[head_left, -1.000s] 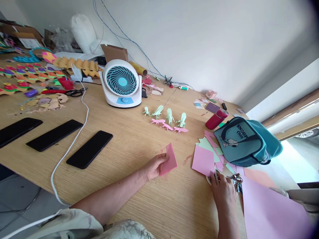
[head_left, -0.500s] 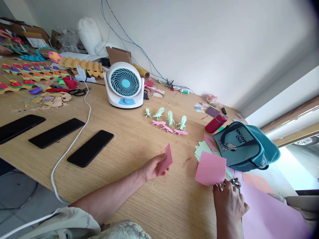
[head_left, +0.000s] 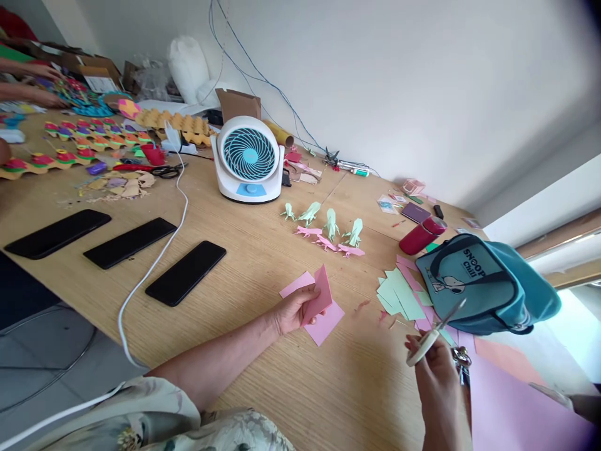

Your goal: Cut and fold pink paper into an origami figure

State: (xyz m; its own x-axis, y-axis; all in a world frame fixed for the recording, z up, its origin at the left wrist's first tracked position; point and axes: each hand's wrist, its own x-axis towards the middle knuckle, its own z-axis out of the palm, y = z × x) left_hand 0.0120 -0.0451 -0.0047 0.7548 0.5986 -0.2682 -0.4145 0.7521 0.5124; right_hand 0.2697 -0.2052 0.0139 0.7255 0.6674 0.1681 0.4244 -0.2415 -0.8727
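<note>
From here I see the left hand [head_left: 295, 310] pinching a folded pink paper [head_left: 323, 289] above a flat pink sheet [head_left: 323, 331] on the surface [head_left: 263, 376]. The right hand [head_left: 439, 369] holds pale-handled scissors [head_left: 425, 347], blades pointing toward the teal bag [head_left: 479, 282]. Green paper pieces [head_left: 399, 295] lie in front of that bag, and a red bottle [head_left: 422, 235] leans beyond it. Keys [head_left: 462, 357] sit just beside the right hand, near a big pink sheet [head_left: 516, 401]. Farther off, four green paper figures [head_left: 331, 222] stand behind three pink ones [head_left: 325, 243]. A white fan [head_left: 248, 166] faces us; three dark phones [head_left: 186, 274] lie to the left, by a white cable [head_left: 150, 269]. At the far left, another person's hands [head_left: 44, 74] reach among colourful things.
</note>
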